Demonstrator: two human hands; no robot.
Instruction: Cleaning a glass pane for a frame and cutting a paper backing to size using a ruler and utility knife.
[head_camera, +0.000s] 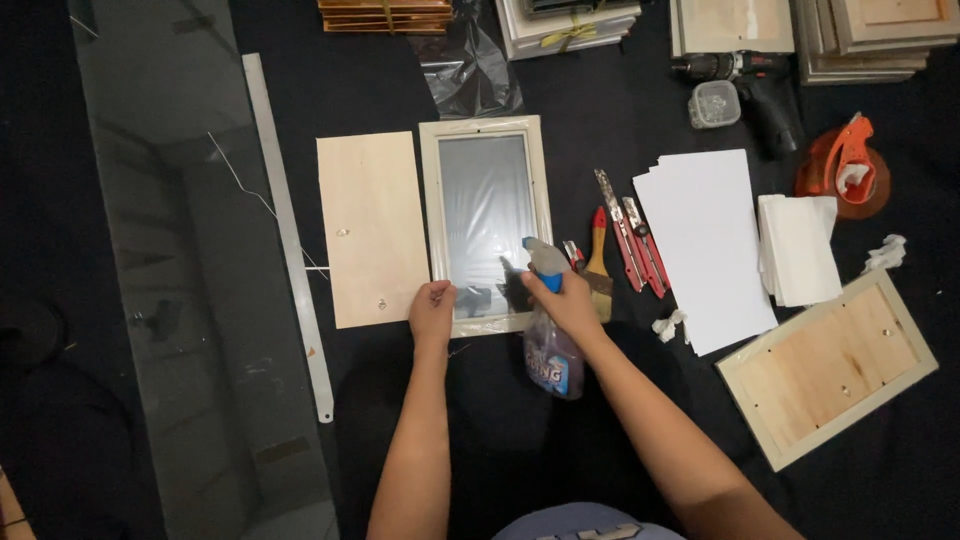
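Fingers of my right hand (568, 300) wrap the neck of a spray bottle (550, 335), its nozzle over the glass of a pale picture frame (486, 222) lying on the black tabletop (500, 420). My left hand (432, 310) pinches the frame's lower left corner, beside a plywood backing board (370, 228).

Counts, head view:
- One spray bottle (552, 340), centre of frame.
- One glazed picture frame (486, 222), centre.
- One plywood backing board (368, 228), left of it.
- One paintbrush (598, 262).
- Two utility knives (632, 244), right of centre.
- One cordless drill (752, 82), upper right.
- One tape dispenser (846, 162), far right.
- One face-down frame (826, 366), lower right.
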